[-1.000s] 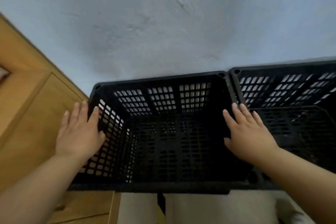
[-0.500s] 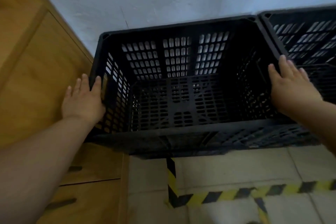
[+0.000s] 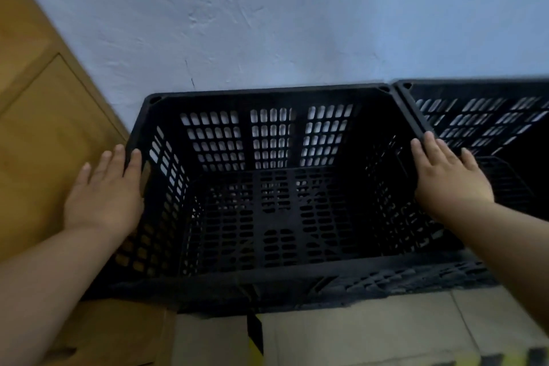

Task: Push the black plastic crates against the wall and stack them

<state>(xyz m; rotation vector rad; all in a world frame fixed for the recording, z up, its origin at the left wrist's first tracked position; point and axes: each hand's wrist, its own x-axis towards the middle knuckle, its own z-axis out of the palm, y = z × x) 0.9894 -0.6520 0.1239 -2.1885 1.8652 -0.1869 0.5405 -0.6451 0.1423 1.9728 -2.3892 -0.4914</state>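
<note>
While both hands lie flat with straight fingers and clasp nothing, they bracket the black crate (image 3: 270, 140) from either side; the left hand (image 3: 104, 193) lies with its palm against the outside of the crate's left wall, its fingertips reaching up to the top rim; the right hand (image 3: 448, 175) rests on the right rim, its fingers pointing away from the person and its outer fingers hanging over the neighbour. Between the two hands the crate sits open and upright, its far rim touching the pale blue wall (image 3: 267, 24); a second black crate (image 3: 481, 116) stands just beside it on the right, rim against rim, also backed to the wall; a wooden cabinet (image 3: 44, 128) stands close on the left, right behind the left hand. Below the near edge lies pale floor tile (image 3: 356, 336), crossed by a strip of black and yellow tape (image 3: 255, 336); whether another crate sits underneath, I cannot tell.
</note>
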